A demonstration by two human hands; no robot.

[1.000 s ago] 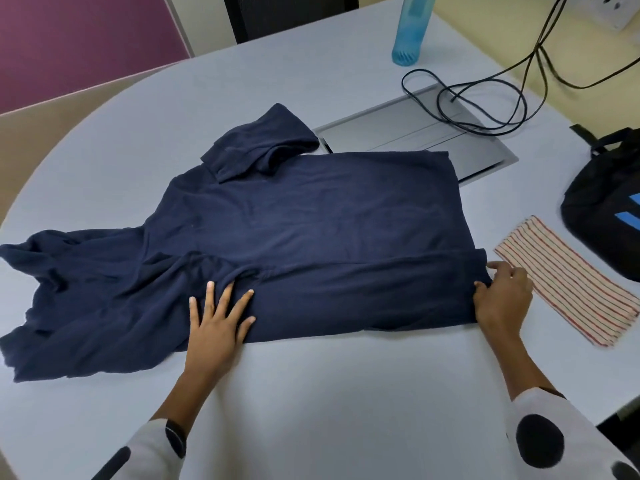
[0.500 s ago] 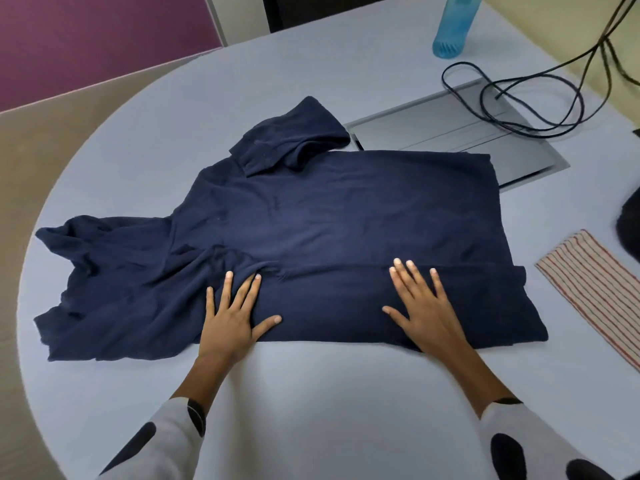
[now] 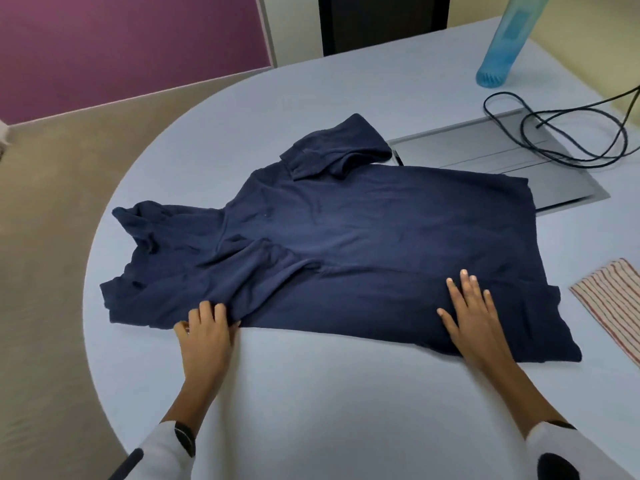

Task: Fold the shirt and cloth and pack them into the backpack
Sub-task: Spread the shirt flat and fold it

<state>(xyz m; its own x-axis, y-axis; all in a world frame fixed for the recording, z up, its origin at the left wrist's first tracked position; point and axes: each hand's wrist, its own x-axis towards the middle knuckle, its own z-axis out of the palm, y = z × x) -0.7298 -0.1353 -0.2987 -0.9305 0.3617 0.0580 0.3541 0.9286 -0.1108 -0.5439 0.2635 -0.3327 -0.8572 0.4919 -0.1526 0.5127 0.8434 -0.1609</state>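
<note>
A navy blue shirt (image 3: pixel 363 244) lies spread on the pale round table (image 3: pixel 346 410), its near side folded over and its collar end bunched at the left. My left hand (image 3: pixel 206 332) grips the shirt's near edge at the left, fingers curled into the fabric. My right hand (image 3: pixel 472 318) presses flat on the folded near strip, fingers straight. A striped red-and-cream cloth (image 3: pixel 613 306) lies folded at the right edge of the view, apart from the shirt. The backpack is out of view.
A grey cable hatch (image 3: pixel 512 168) is set into the table behind the shirt, with a looped black cable (image 3: pixel 568 133) on it. A blue bottle (image 3: pixel 505 43) stands at the far right. The table's curved edge (image 3: pixel 93 271) drops to carpet on the left.
My left hand slid left along the near edge and curled into the fabric. My right hand came from the shirt's right end to lie flat on the fold. The view panned left.
</note>
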